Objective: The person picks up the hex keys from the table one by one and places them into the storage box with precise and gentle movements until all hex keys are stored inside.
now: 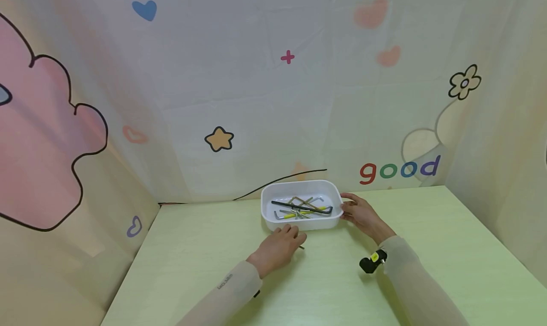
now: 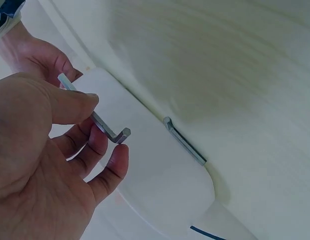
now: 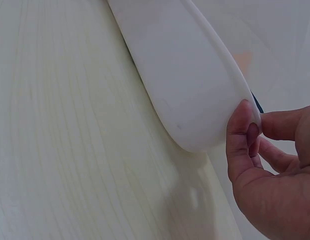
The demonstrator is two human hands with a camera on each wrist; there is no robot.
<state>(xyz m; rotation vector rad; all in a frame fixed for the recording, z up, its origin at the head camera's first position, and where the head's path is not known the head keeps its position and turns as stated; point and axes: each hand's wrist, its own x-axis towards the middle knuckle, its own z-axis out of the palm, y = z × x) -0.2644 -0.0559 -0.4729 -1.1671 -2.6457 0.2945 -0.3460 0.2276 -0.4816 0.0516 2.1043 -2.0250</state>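
My left hand (image 1: 275,250) is just in front of a white plastic box (image 1: 307,225). Between thumb and fingers it pinches a metal hex key (image 2: 103,125), whose short bent end points away from the palm in the left wrist view. A second hex key (image 2: 186,143) lies on the table along the foot of the box; the head view does not show it. My right hand (image 1: 361,215) grips the right end of the box by its rim, thumb and fingers on either side. Inside the box lie several hex keys, among them a long black one (image 1: 299,206) and yellow-coated ones (image 1: 288,216).
The box stands near the back edge of a pale green table (image 1: 205,250). Right behind it hangs a printed cloth (image 1: 256,88), which also encloses both sides. A black wrist camera (image 1: 372,262) sits on the right sleeve.
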